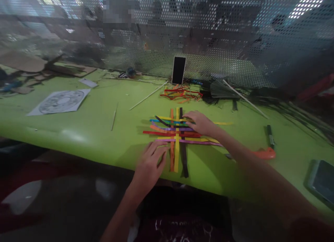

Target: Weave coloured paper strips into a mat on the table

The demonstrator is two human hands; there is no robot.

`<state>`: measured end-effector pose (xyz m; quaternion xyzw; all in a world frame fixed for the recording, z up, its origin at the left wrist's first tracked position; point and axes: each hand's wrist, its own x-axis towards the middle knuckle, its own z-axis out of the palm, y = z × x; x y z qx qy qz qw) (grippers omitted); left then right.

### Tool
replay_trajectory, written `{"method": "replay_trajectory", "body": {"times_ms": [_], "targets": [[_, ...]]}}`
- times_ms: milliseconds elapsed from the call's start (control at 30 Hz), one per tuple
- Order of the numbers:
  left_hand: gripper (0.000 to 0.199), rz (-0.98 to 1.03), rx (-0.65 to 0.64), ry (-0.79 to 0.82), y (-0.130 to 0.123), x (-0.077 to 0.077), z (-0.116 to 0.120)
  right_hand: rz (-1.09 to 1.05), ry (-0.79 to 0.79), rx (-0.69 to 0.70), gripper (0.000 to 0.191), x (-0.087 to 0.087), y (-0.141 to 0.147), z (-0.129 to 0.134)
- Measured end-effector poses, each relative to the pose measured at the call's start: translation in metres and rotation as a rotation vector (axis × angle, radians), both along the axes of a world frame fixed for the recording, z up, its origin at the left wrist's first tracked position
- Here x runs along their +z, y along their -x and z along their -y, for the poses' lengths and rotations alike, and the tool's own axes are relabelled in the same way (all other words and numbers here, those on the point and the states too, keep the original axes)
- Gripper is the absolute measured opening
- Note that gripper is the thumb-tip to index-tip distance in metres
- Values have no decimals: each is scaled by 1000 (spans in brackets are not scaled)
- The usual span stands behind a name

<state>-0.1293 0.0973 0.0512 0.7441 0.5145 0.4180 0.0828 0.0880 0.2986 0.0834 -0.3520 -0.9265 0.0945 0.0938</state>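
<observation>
Narrow coloured strips lie woven crosswise on the green tabletop. Running toward me are an orange strip (172,160), a yellow strip (176,163) and a black strip (185,163). Several others cross them, among them a red strip (153,133), a pink strip (203,142) and a bent dark strip (161,121). My right hand (202,124) rests over the far right part of the weave, fingers spread loosely near the black strip's top; its palm hides some strip ends. At the near left, my left hand (151,162) is open, fingertips beside the pink strip's left end.
A phone (179,70) leans on the perforated metal screen, behind tangled red and orange strips (181,93). An orange-handled cutter (264,154) and a black marker (270,137) lie right, near a dark device (323,181). Left are a thin stick (113,120) and a printed sheet (62,101).
</observation>
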Motion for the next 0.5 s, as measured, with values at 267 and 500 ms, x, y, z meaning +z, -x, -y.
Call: {"method": "replay_trajectory", "body": {"times_ms": [267, 500], "targets": [[19, -76, -66, -5, 5, -6, -2, -41, 98, 64, 56, 13, -33, 16], [20, -12, -74, 17, -2, -11, -1, -98, -76, 73, 38, 9, -23, 50]]}}
